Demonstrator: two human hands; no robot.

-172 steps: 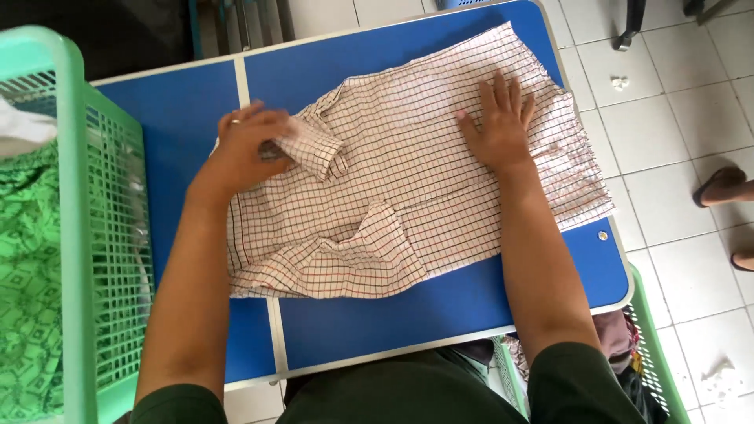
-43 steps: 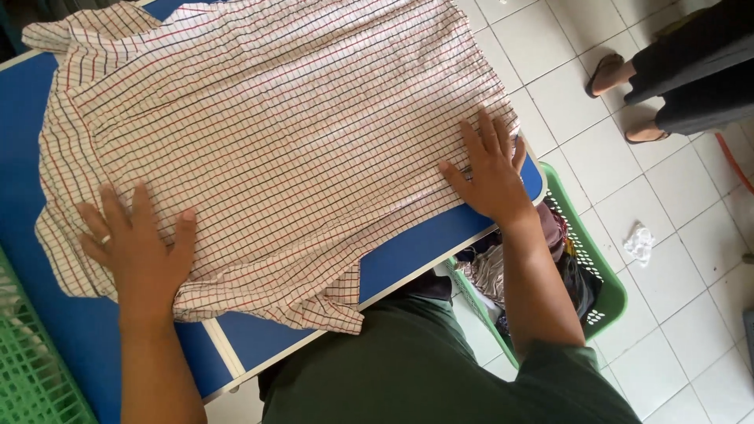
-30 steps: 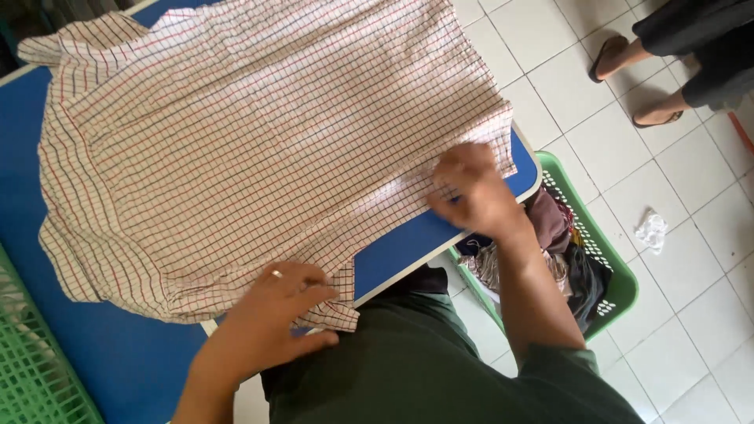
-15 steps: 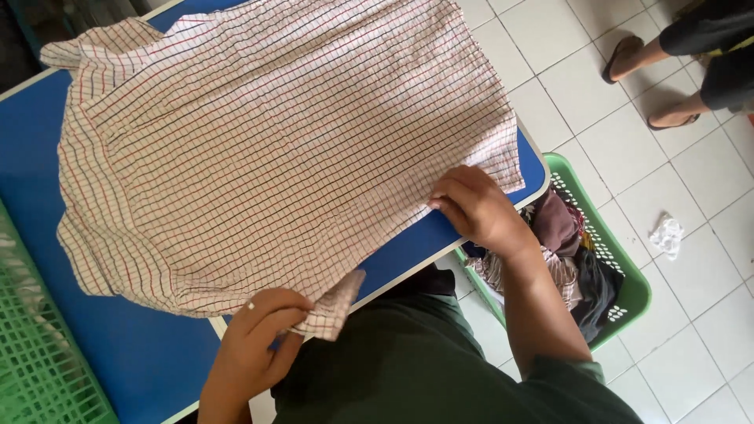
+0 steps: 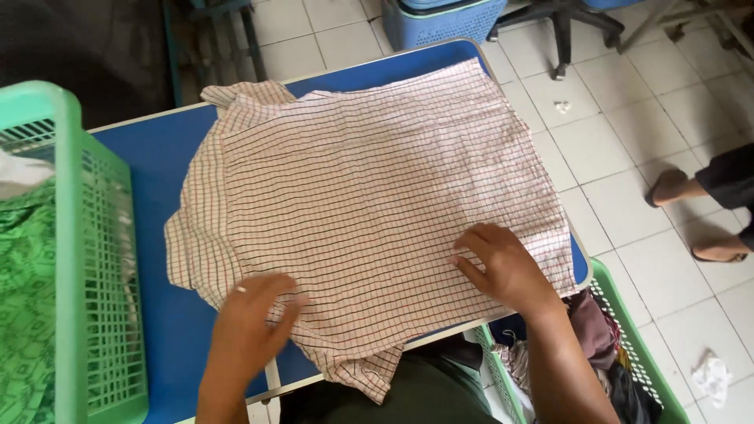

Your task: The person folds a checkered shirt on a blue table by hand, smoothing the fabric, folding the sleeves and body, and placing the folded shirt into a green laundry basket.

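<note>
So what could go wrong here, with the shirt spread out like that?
The checked shirt overhangs the near edge of the blue table, so that corner might slide off, perhaps toward the green basket on the floor below. The left hand and right hand both press near that edge, so a sideways push could bunch the cloth into creases.

Both forearms reach forward, left hand (image 5: 255, 314) palm-down and seemingly blurred, right hand (image 5: 503, 265) with fingers curled.

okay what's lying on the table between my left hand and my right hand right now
Only the checked shirt: its cloth runs unbroken from the left hand to the right hand on the blue table, in the head view.
</note>
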